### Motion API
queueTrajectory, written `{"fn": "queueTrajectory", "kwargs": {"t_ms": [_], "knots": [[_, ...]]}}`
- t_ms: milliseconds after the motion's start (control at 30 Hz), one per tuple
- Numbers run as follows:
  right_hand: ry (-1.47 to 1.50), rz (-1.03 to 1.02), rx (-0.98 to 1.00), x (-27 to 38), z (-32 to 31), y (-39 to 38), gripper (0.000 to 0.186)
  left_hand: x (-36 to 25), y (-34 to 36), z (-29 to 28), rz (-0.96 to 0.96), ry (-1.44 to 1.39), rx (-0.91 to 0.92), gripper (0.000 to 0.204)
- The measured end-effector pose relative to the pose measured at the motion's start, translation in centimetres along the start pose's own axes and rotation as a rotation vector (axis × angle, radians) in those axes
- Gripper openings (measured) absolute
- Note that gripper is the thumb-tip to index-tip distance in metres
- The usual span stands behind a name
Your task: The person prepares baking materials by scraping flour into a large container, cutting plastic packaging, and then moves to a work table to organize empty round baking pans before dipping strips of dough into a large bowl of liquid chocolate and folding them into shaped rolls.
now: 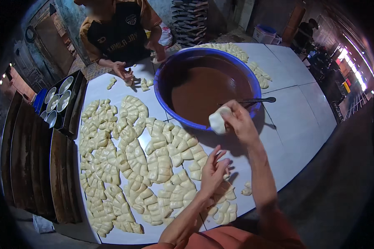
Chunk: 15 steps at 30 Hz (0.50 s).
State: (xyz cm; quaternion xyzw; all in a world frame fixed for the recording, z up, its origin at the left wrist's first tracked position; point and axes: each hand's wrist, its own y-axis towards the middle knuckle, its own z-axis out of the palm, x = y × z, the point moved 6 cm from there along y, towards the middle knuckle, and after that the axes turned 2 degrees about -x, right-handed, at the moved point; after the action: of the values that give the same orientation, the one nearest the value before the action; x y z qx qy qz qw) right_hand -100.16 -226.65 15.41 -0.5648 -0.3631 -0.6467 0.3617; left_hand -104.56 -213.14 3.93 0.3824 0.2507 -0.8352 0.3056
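Observation:
My right hand (240, 121) pinches a flattened, pale piece of dough (218, 121) over the near rim of a big blue basin (158, 89). Smooth brown filling (210, 89) lies inside the basin. A dark-handled utensil (265, 100) rests across its right rim, its other end hidden behind my right hand. Below the dough, my left hand (214, 171) is raised over the table with its fingers apart and nothing seen in them. Cut dough pieces (160, 165) lie beside it in joined rows, covering much of the table's left half.
Across the white tiled table (297, 108), a co-worker's hands (124, 74) handle small dough bits. Dark trays (27, 157) stand at the left edge, near a black crate (72, 89) of round metal tins. More dough (259, 75) lies behind the basin; a small lump (247, 189) sits near my right forearm.

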Motion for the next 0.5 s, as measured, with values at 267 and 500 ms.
{"fn": "queueTrajectory", "kwargs": {"t_ms": [267, 500], "knots": [[-1.231, 0.038, 0.399, -5.9, -0.2, 8.7, 0.030, -0.2, -1.6, -6.6, -0.059, 0.306, -0.060, 0.036], [-1.343, 0.083, 0.628, -5.1, 1.4, 7.2, 0.028, -0.4, -2.7, -7.3, -0.112, 0.372, -0.045, 0.034]]}}
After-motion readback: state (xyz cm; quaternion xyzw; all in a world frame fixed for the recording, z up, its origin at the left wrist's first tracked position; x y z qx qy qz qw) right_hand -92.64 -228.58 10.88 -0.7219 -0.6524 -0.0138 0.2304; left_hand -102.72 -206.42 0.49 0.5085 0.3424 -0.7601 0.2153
